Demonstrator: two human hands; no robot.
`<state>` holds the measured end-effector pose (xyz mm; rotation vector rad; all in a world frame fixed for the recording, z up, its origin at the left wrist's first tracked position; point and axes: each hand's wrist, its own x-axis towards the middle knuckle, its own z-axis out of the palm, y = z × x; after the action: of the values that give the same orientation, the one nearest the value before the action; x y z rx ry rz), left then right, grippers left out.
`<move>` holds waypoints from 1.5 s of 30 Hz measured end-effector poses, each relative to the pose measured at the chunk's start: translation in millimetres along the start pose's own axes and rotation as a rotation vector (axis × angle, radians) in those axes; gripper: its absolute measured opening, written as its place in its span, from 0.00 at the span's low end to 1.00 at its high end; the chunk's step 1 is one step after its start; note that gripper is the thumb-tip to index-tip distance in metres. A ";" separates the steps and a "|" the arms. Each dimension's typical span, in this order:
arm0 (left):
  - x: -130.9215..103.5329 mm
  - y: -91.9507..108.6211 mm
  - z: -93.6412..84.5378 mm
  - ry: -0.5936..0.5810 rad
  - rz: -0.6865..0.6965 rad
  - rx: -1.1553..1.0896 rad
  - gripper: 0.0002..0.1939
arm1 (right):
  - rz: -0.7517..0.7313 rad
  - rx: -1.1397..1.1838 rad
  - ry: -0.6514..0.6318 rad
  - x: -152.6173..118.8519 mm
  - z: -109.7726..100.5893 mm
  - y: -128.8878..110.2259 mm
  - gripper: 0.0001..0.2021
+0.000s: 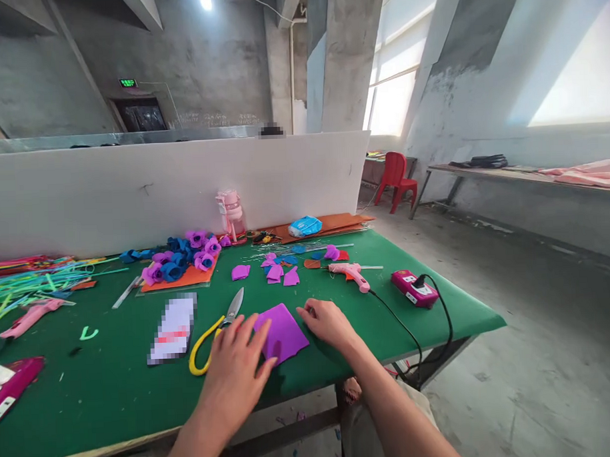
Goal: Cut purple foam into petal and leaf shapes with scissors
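Observation:
A purple square of sheet material lies on the green table near its front edge. Fingers spread, my left hand hovers at the sheet's left side, its fingertips overlapping it; whether they touch cannot be seen. Yellow-handled scissors lie partly under that hand, blades pointing away. Just off the sheet's right corner, my right hand has its fingers curled in, and what they may hold is hidden. Small purple cut pieces lie beyond the sheet, with blue and orange ones among them. A pink glue gun rests beyond my right hand.
Purple and blue flowers sit on an orange sheet. A magenta power box with a black cable stands right. Further left are a second glue gun and coloured stems. A pink bottle stands by the white partition.

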<state>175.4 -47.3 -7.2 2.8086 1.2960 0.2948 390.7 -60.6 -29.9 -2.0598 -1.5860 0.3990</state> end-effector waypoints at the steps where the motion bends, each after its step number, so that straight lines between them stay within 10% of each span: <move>1: 1.1 5.1 0.7 -0.021 0.056 -0.042 0.24 | 0.010 -0.010 0.013 1.4 -0.5 2.4 0.14; 5: 29.1 4.8 -9.5 -0.066 0.185 -0.134 0.20 | -0.003 0.016 0.064 3.9 6.1 3.0 0.14; 10: 123.3 -20.0 -25.9 -0.015 0.101 -0.073 0.16 | -0.036 0.083 0.154 9.9 22.9 -12.1 0.14; 15: 199.9 -29.2 14.6 -0.150 0.103 -0.055 0.12 | -0.064 0.089 0.149 17.0 29.9 -20.2 0.12; 20: 210.8 -39.7 51.9 -0.229 0.138 -0.048 0.15 | -0.070 0.083 0.129 11.2 25.2 -17.9 0.13; 29: 251.2 -64.8 29.0 -0.098 0.038 -0.062 0.15 | -0.095 0.171 0.162 6.1 14.3 -21.2 0.14; 38: 279.3 -42.7 64.4 -0.144 0.010 -0.055 0.16 | -0.121 0.245 0.182 8.2 25.5 -25.6 0.15; 45: 292.1 -69.3 51.1 -0.116 -0.057 -0.042 0.16 | -0.034 0.602 0.240 14.4 12.9 -13.2 0.17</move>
<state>318.1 221.5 -19.1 2.7041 1.3258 0.1523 377.3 -41.6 -32.2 -1.5501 -1.1730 0.5199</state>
